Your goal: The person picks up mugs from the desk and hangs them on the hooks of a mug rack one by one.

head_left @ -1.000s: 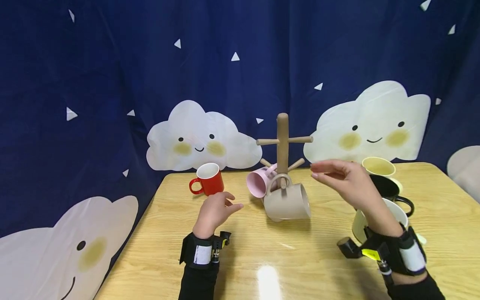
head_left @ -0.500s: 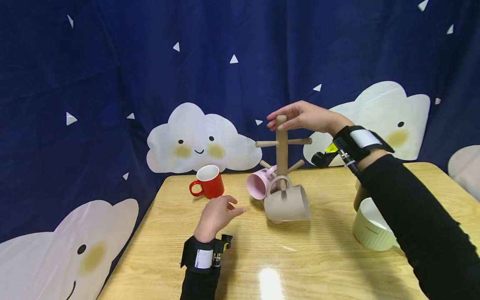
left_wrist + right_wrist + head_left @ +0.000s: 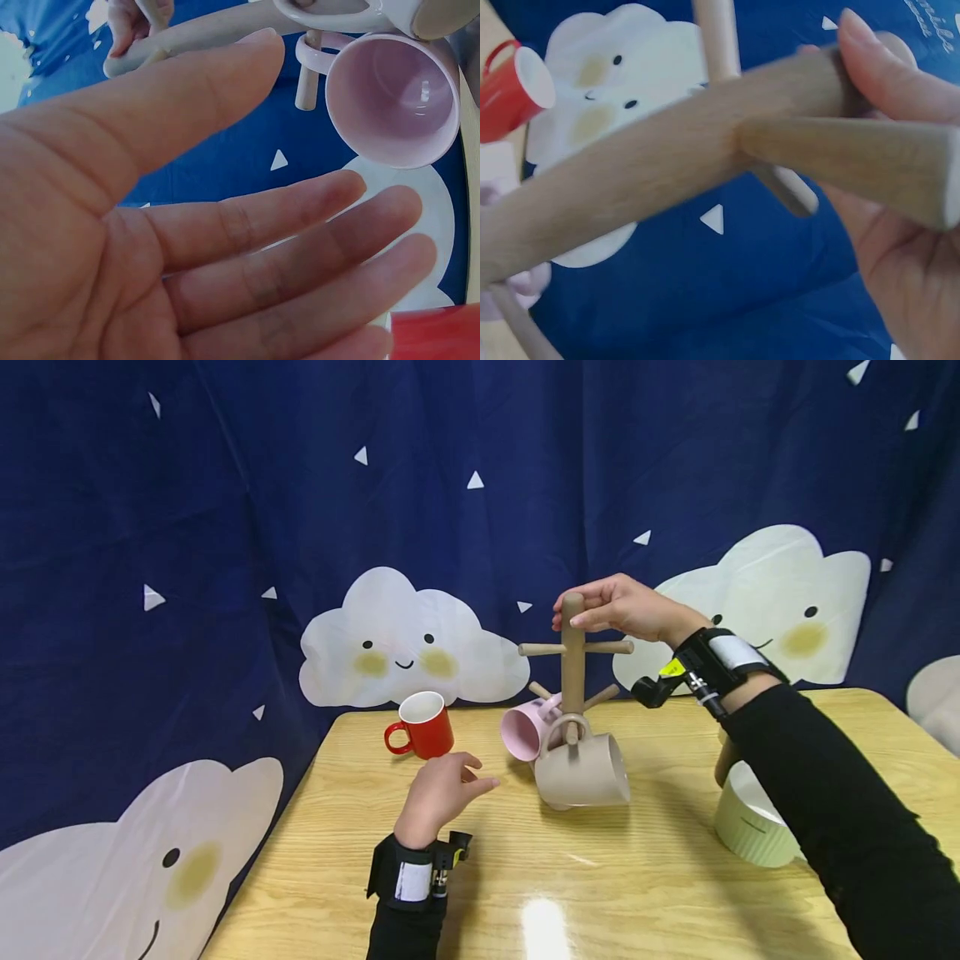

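A wooden mug tree (image 3: 572,668) stands near the back of the table. My right hand (image 3: 628,610) grips the top of its post, thumb in front and fingers behind; the thumb (image 3: 877,67) lies along the wood in the right wrist view. From the lower pegs hang a beige mug (image 3: 583,774) in front and a pink mug (image 3: 394,105) behind, both tilted sideways. Left of the tree, my left hand (image 3: 442,793) holds nothing, its fingers (image 3: 262,232) relaxed and thumb apart. Just beyond it sits a red mug (image 3: 427,727), upright.
At the right stands a pale green ribbed mug (image 3: 752,827), partly behind my right sleeve (image 3: 832,802). A dark brown vessel (image 3: 726,762) behind it is mostly hidden by the sleeve. A blue curtain (image 3: 465,510) with clouds hangs behind the wooden table (image 3: 645,877).
My right hand has moved left and up from beside the mugs on the right to the post's top and has taken hold of it. My left hand has hardly moved.
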Motion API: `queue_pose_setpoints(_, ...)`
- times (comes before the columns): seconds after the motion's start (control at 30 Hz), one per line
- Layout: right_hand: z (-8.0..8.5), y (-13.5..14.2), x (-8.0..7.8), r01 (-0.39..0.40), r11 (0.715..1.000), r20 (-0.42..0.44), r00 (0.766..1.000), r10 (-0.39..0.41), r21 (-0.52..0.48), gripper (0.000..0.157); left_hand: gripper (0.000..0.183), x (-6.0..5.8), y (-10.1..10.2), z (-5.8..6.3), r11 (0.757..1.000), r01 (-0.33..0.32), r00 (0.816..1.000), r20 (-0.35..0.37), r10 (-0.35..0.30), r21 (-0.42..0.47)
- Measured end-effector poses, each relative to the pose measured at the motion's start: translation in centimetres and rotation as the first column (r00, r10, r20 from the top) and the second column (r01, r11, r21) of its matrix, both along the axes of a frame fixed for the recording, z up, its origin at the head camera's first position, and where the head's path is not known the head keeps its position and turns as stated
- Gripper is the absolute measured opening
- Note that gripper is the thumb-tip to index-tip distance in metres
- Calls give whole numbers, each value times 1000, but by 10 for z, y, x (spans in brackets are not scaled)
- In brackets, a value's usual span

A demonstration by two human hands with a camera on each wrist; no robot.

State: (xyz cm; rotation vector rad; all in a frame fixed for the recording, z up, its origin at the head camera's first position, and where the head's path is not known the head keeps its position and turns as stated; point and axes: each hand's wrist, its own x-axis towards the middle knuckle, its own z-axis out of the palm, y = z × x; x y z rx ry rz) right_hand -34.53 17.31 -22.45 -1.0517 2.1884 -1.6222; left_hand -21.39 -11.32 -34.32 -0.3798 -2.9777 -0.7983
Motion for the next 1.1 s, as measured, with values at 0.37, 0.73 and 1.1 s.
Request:
queue_pose_setpoints(0.37,-10,-24,26,357,924,-72,927,-368,-135,36,42,2,1,1,1000,16,1000,7,-16,9)
queue_pose_setpoints(0.73,-10,-40,49,779,619,-415,535,-736,-94,36,43,2,3,4,1000,9,1000,9,-9,-2)
queue_pose_setpoints(1.1,0,-43,49,818,574,-570,453,-686,-40,36,41,3,4,5,999,33,999,-3,-33,7)
